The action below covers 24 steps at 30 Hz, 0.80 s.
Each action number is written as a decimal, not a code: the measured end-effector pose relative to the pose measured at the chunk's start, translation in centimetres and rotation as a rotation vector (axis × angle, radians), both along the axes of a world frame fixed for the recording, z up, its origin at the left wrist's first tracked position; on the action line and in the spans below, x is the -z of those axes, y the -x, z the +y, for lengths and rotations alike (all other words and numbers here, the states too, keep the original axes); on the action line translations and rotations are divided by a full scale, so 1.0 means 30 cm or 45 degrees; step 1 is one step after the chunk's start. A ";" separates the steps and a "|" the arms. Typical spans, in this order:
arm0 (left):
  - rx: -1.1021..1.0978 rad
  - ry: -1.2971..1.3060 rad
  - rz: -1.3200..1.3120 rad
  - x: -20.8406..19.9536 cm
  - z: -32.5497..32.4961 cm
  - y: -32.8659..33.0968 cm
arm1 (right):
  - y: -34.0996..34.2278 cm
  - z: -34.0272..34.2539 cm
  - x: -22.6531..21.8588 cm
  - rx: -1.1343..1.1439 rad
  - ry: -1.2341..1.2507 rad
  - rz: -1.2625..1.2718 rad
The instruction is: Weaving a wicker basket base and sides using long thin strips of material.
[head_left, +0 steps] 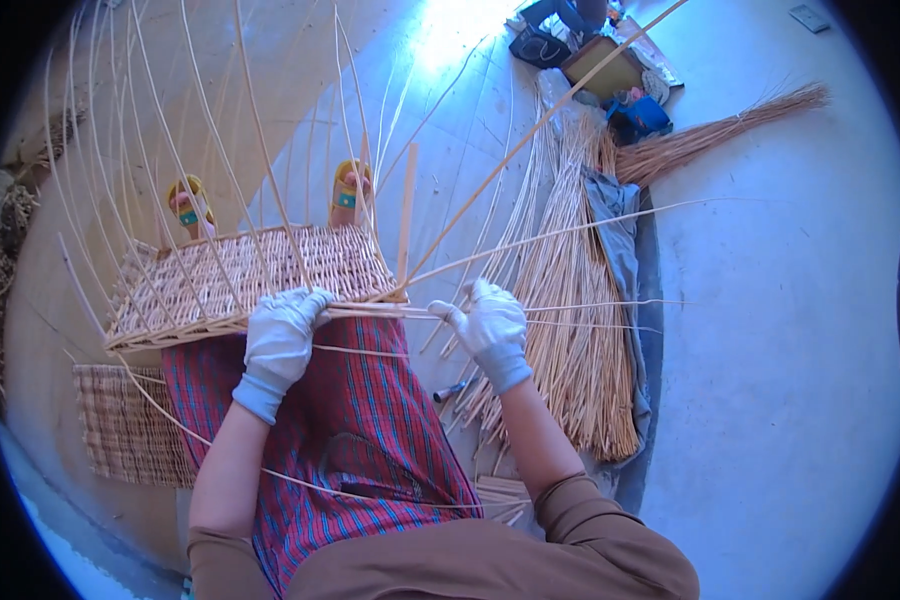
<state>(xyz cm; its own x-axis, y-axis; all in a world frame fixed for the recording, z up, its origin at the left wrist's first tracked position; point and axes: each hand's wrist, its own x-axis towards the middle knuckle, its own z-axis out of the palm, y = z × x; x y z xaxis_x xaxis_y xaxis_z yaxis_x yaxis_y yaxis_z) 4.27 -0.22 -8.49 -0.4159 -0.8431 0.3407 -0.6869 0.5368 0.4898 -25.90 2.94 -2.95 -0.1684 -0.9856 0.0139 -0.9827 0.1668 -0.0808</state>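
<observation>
A half-woven wicker basket [230, 270] rests across my lap, tall bare stakes rising from its far and left sides. My left hand [282, 335], in a white glove with a grey-blue cuff, is closed on its near edge, where several willow rods [380, 311] run out to the right. Further right, my right hand [490, 325], gloved alike, is closed around those rods, with their thin tips fanning beyond it. One thicker rod [540, 125] slants up and away from the basket's right corner. A flat wooden strip [407, 215] stands upright beside that corner.
On the floor to the right lies a large bundle of pale rods [570, 350] on grey cloth. Behind it is a darker tied bundle [730, 130], near bags and a blue item [640, 115]. A woven panel [130, 425] lies at my left, and sandalled feet [350, 190] show beyond the basket.
</observation>
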 end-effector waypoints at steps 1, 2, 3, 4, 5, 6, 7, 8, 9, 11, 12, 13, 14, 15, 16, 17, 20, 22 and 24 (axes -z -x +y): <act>0.011 0.008 0.025 -0.002 -0.002 0.003 | 0.018 -0.048 0.047 0.003 0.088 -0.307; 0.021 0.009 0.046 -0.004 0.002 -0.007 | -0.013 -0.101 0.052 0.003 0.168 -0.619; 0.021 0.076 0.088 0.021 0.000 -0.015 | -0.059 -0.141 0.064 -0.185 0.511 -0.517; 0.004 0.074 0.073 0.025 0.007 -0.031 | -0.143 -0.183 0.053 -0.195 0.503 -0.991; -0.012 0.042 0.048 0.024 0.014 -0.037 | -0.209 -0.223 0.039 -0.190 0.487 -1.456; -0.015 0.022 0.034 0.016 0.008 -0.024 | -0.208 -0.281 0.057 -0.271 0.461 -1.741; -0.009 -0.070 0.001 -0.021 0.006 -0.025 | -0.211 -0.309 0.064 -0.244 0.326 -1.971; 0.006 -0.021 0.071 -0.001 0.001 -0.024 | -0.214 -0.333 0.061 -0.214 0.180 -2.193; 0.025 0.028 0.143 0.019 -0.007 -0.018 | -0.190 -0.350 0.075 -0.346 0.043 -2.235; 0.049 0.061 0.145 -0.001 -0.014 0.004 | -0.160 -0.390 0.095 -0.445 -0.203 -2.436; 0.038 0.010 0.116 -0.006 -0.022 0.020 | -0.122 -0.403 0.098 -0.457 -0.180 -2.266; -0.002 -0.066 0.054 -0.003 -0.001 -0.023 | -0.187 -0.373 0.074 -0.326 0.092 -2.110; -0.031 -0.055 0.040 -0.018 0.005 -0.032 | -0.213 -0.344 0.037 -0.199 0.370 -1.913; -0.029 -0.060 0.038 -0.012 0.009 -0.035 | -0.170 -0.309 0.050 -0.043 0.519 -1.826; -0.039 -0.031 0.068 -0.015 0.005 -0.019 | -0.078 -0.271 0.077 0.002 0.573 -1.508; -0.040 -0.004 0.103 -0.012 -0.003 0.003 | 0.027 -0.225 0.130 0.055 0.620 -1.182; -0.061 -0.004 0.066 -0.004 0.004 0.001 | 0.064 -0.082 0.157 -0.195 0.126 -1.649; -0.073 -0.043 0.015 0.021 -0.002 0.000 | 0.056 -0.115 0.095 -0.457 0.389 -1.572; -0.084 -0.143 0.000 0.032 0.004 -0.050 | -0.049 -0.193 -0.031 -0.224 0.510 -1.154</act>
